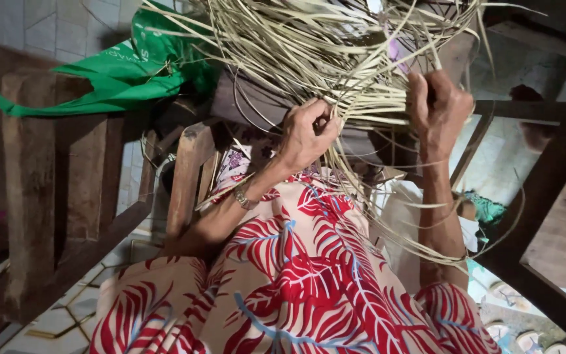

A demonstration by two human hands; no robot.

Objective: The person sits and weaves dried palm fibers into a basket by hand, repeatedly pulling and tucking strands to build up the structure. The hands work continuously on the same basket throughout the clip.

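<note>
A big tangle of thin pale straw strips (335, 46) fans out across the top middle and trails down to the right. My left hand (306, 134), with a metal bracelet (244, 196) on its wrist, pinches a few of these strips at the bundle's lower left. My right hand (437, 111) is closed around a bunch of the same strips on the bundle's right side. The hands are about a hand's width apart. Cloth with a red and white leaf pattern (296, 282) fills the lower middle under my arms.
A green plastic bag (119, 72) lies on a wooden chair frame (31, 183) at the left. A dark cloth (257, 105) sits under the strips. Dark wooden beams (545, 196) cross the right side. Patterned floor tiles (73, 308) show at bottom left.
</note>
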